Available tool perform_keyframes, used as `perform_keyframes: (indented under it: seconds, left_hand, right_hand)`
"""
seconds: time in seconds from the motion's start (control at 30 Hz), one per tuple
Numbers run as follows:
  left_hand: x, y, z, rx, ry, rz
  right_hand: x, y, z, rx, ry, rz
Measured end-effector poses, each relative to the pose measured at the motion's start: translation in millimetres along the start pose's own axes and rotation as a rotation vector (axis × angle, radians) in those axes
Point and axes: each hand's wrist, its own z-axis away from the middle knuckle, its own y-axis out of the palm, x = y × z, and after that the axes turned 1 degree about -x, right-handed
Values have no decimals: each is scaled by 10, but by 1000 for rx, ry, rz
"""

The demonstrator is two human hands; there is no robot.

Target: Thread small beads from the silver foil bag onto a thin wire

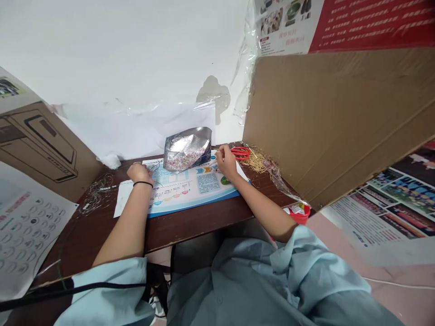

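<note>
My left hand [140, 172] is closed over the left part of a printed sheet [170, 202], its fingers shut on thin clear thread that loops out beside them. Fingertips together, my right hand [226, 161] pinches something too small to make out, just right of an open foil bag [188, 151]. Small pinkish and pale beads [185, 161] lie in the bag's mouth. Right behind my right hand are red-handled scissors [241, 153]; their blades are partly hidden. To the left lies a tangle of clear thread [98, 192] with small white pieces on it.
A pile of thin golden pieces [257, 161] and clear plastic wrap lie by the right cardboard panel [326, 117]. Another cardboard panel [44, 149] stands left. A red container [301, 213] sits below the right table edge. A black cable [108, 286] crosses my left sleeve.
</note>
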Motion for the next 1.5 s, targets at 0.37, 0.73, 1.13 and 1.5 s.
perform_keyframes:
  seconds: [0.37,0.73,1.13,1.5]
  left_hand:
    - [89,58,288,673,-293,72]
    - [587,335,774,710,487,-612]
    - [276,160,372,411,748,-1013]
    - [288,133,294,334,768,-1611]
  right_hand:
    - [-15,-18,93,379,-129,464]
    - [238,112,264,481,-100,-227]
    - [151,83,220,406,-90,-55]
    - [121,94,199,410,-85,66]
